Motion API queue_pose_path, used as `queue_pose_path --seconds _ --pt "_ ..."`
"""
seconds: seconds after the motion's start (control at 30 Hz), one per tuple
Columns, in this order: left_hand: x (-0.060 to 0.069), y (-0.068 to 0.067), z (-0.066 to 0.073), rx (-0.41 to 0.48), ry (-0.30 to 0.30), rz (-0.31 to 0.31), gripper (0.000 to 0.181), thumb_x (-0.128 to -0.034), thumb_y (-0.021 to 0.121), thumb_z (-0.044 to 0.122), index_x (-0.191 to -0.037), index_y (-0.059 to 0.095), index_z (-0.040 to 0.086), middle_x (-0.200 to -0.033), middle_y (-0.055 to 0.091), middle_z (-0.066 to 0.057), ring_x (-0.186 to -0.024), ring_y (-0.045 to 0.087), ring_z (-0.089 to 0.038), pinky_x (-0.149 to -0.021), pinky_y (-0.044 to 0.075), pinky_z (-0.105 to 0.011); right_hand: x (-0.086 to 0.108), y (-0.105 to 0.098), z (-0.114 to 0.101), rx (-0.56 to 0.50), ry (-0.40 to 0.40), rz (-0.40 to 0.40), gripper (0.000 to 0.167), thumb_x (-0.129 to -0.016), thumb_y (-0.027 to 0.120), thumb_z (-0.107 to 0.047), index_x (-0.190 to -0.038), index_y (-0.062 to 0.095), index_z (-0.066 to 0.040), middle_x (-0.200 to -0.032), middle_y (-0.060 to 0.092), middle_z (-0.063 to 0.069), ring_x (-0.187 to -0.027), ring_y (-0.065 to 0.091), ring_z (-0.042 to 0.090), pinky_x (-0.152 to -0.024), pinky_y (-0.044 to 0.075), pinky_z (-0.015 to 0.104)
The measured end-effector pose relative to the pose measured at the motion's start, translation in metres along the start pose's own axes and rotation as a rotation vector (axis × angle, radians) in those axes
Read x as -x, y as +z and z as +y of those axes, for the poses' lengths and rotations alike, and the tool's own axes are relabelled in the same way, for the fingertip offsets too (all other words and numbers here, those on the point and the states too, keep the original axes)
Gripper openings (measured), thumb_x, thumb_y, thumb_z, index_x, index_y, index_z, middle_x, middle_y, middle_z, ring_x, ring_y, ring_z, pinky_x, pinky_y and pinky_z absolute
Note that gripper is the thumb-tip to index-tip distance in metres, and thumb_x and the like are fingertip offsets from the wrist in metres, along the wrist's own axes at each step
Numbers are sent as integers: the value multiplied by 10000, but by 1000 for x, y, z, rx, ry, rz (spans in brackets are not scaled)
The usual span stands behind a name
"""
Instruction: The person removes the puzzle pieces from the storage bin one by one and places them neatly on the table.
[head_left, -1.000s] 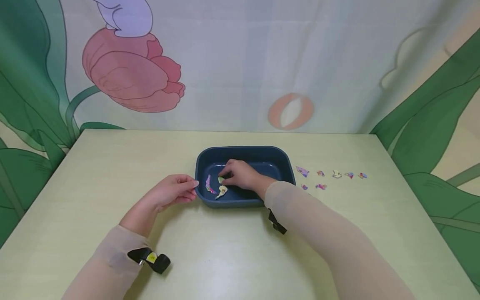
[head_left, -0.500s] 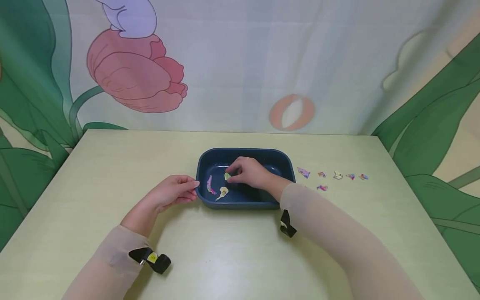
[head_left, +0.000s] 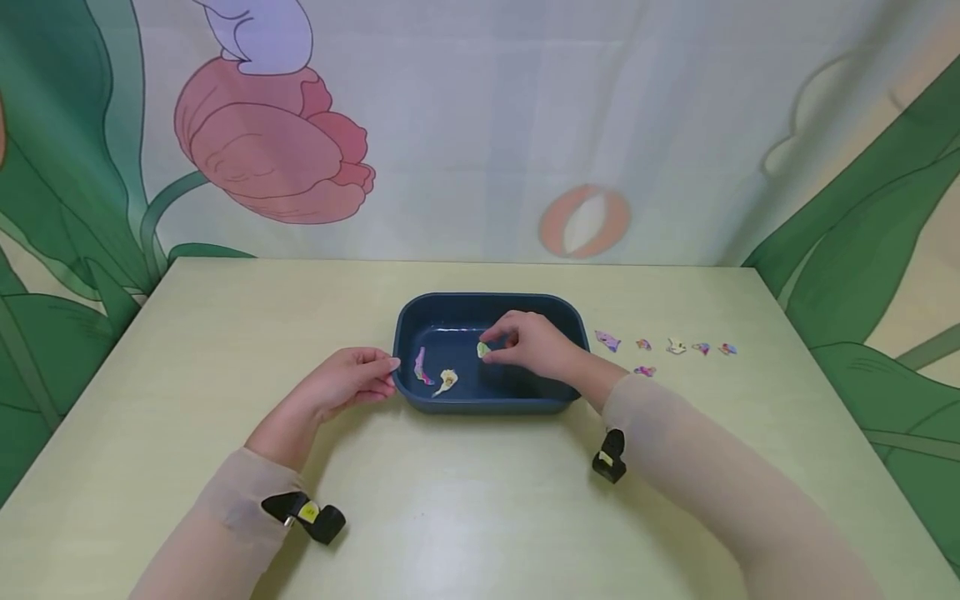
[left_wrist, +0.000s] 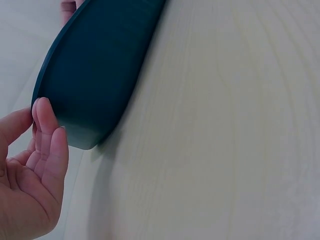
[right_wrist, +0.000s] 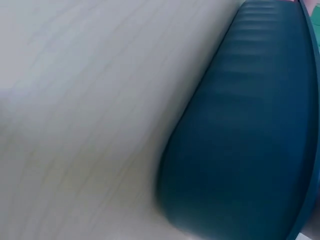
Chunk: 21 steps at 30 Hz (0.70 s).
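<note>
A dark blue rectangular tray (head_left: 491,407) sits on the table. My left hand (head_left: 348,386) pinches its left rim between thumb and fingers; the left wrist view shows these fingers against the tray's outer wall (left_wrist: 95,70). Inside the tray, my right hand (head_left: 536,343) holds a small green cut-out (head_left: 482,351) between thumb and forefinger. A purple strip-shaped cut-out (head_left: 422,367) and a cream cut-out with a tail (head_left: 446,382) lie on the tray floor at the left. The right wrist view shows the tray's side (right_wrist: 240,140), but not the right hand's fingertips.
Right of the tray, several small colourful cut-outs lie on the table (head_left: 450,508), among them a purple one (head_left: 607,341) and a whitish one (head_left: 676,347). A printed curtain (head_left: 450,133) hangs behind the table's far edge.
My right hand has moved right within the tray, carrying the green cut-out away from the purple and cream ones. The left hand has stayed at the rim.
</note>
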<state>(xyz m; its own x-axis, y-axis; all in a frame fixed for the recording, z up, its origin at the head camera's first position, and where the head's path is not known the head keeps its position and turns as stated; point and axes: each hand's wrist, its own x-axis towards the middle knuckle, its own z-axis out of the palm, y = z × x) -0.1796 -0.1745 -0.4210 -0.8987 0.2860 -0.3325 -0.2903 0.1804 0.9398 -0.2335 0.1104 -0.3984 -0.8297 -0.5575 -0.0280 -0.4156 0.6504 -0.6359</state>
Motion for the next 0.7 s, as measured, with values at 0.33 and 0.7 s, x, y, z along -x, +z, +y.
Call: queue_pose_path --seconds 0.33,0.7 --pt "0 -1 -1 3 0 7 254 -946 559 191 -979 556 -61 -747 620 -45 -672 613 -135 -683 535 -234 17 -14 10 14 -28 21 279 -818 726 -227 -1061 701 -93 -985 607 28 -697 504 145 -627 457 273" --pt "1 1 0 12 -15 17 252 -946 560 189 -977 554 -61 -741 620 -46 -672 616 -138 -686 537 -239 39 -38 23 13 -17 74 288 -820 724 -182 -1078 688 -61 -1003 612 58 -690 480 170 -590 437 284"
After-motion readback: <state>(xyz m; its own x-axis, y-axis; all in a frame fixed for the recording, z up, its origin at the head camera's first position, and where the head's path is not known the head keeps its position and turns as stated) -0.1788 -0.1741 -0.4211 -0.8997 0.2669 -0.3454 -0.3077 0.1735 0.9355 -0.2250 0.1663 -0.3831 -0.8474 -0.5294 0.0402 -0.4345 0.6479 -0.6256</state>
